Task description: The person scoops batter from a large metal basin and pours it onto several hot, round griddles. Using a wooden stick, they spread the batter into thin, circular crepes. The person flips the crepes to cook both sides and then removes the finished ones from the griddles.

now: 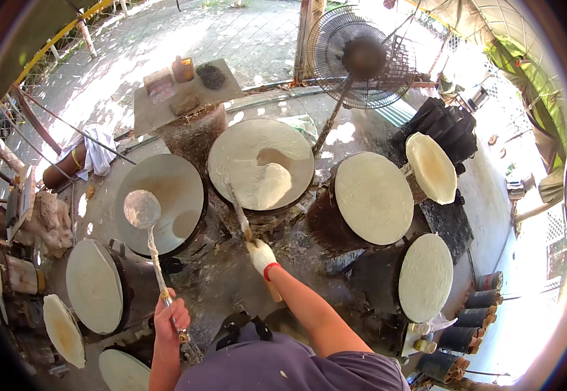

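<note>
Batter [274,186] sat mounded on the middle griddle [280,156], only partly spread, with one patch uncovered. I judged the pale sheet [374,199] to its right fully spread; the left griddle [182,189] looked uncoated. My right grip [261,257] was wrapped round a spreader [239,215], my left grip [171,318] round a ladle [143,209].

Open-air cooking workshop: round griddles [288,161], fan [365,57], paving [244,36].

You are viewing: dappled sunlight, speckling the paving [231,42]; glare, bleaching the floor [508,329] at right; black vignetting, ringing your view; fisheye curvature, bending its edges.
</note>
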A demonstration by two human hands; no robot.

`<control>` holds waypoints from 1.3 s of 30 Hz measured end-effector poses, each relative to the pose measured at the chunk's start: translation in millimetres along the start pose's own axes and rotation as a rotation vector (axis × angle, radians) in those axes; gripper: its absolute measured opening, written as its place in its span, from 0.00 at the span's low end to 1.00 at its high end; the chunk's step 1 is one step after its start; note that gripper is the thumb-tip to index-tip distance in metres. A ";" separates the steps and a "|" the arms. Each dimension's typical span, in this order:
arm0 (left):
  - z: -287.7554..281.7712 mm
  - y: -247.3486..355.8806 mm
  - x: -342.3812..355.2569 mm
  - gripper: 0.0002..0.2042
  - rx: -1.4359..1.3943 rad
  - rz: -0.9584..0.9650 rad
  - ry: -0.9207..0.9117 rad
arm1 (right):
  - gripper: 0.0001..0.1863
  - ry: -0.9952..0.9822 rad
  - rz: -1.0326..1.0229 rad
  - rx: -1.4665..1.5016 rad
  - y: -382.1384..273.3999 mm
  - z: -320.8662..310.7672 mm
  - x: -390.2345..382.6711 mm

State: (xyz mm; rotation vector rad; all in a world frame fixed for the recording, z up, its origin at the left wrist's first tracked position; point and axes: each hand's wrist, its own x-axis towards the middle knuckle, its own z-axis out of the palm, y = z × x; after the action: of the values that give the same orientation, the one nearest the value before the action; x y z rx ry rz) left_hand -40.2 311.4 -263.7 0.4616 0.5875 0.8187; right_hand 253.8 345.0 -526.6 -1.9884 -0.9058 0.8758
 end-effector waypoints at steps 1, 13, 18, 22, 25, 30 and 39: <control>7.3 -7.2 1.0 0.12 -0.003 0.005 0.003 | 0.17 0.090 0.014 0.089 8.6 -14.2 -4.2; 127.9 -98.1 46.1 0.12 -0.076 0.042 0.002 | 0.19 -0.051 0.084 -0.043 -8.8 -209.4 24.9; 150.8 -114.8 61.9 0.12 -0.099 0.057 0.033 | 0.16 -0.159 -0.138 -0.020 -23.8 -221.2 61.7; 149.8 -119.4 73.3 0.12 -0.113 0.054 0.060 | 0.17 -0.560 -0.101 -0.142 15.3 -223.7 5.9; 143.4 -116.2 76.9 0.12 -0.148 0.037 0.069 | 0.18 -0.197 -0.023 -0.237 27.8 -236.8 10.7; 135.8 -105.8 87.3 0.11 -0.165 -0.036 0.091 | 0.21 0.087 0.033 -0.445 -56.3 -255.3 137.3; 88.9 -68.9 100.0 0.09 -0.165 -0.171 0.075 | 0.21 -0.023 0.107 0.418 -62.4 -199.1 47.1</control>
State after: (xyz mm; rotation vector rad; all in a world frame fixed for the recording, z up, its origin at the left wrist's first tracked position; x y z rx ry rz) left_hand 108.5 334.4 -268.3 0.2267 0.6141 0.7164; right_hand 420.8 341.2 -392.9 -1.6767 -0.5737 1.0538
